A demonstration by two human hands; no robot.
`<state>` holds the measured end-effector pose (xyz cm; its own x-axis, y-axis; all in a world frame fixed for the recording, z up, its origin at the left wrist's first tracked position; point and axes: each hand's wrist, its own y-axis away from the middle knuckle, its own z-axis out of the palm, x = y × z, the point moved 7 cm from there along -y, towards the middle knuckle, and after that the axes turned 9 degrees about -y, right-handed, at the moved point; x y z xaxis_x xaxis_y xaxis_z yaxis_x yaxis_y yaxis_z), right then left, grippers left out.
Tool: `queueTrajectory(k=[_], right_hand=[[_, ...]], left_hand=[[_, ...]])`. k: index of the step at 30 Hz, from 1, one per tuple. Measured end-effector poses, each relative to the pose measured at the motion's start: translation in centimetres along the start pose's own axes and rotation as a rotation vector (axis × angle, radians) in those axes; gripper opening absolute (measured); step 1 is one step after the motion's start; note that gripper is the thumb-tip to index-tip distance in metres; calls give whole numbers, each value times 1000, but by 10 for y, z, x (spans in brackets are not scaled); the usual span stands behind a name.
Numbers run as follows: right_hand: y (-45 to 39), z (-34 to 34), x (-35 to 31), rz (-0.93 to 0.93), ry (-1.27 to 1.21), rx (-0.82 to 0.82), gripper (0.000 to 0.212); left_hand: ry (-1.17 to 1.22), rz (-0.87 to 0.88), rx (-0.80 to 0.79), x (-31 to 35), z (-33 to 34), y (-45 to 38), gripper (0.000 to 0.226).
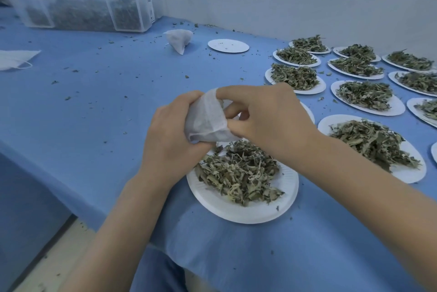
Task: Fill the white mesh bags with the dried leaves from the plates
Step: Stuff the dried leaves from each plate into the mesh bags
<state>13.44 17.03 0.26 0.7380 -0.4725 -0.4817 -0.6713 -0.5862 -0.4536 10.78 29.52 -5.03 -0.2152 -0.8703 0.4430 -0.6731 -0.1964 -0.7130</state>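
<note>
Head view: a white mesh bag is being held up between both hands, just above the far rim of the nearest plate.
Bag position: it is being kept directly over the leaves heaped on that plate, so the pile is lying below and slightly toward the person from the hands.
Bag axis: its long side is running roughly up and down, tilted a little; the mouth is being turned toward the right hand, as far as can be judged.
Left hand: the bag's body is being gripped from the left, fingers curled round its back and lower corner.
Right hand: the bag's edge is being pinched between thumb and fingers at top and bottom, seemingly to spread the opening.
Nearer hand: the right is judged better placed to reach down for leaves, since the left is carrying the bag.
Remaining work: many more loaded plates are being left waiting to the right; one emptied plate and a filled bag are lying further off.
</note>
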Motion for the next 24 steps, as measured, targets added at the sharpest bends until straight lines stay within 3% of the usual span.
queueTrajectory(k=[4,12,17,21,24], right_hand=[[-2,8,3,42,-40,-82,14],[-4,22,-7,-110,-5,-362,16],[-4,13,-5,-137,-41,-178,11],[-5,9,-1,-33,-166,-169,37],[-5,-3,6,19,-215,-127,26]], left_hand=[[54,-14,-7,-5,-1,0,57],[60,-37,0,-7,-3,-1,49],[79,-49,-11,-9,-2,0,49],[88,-78,0,-11,-3,1,45],[69,-139,15,-18,-5,0,43]])
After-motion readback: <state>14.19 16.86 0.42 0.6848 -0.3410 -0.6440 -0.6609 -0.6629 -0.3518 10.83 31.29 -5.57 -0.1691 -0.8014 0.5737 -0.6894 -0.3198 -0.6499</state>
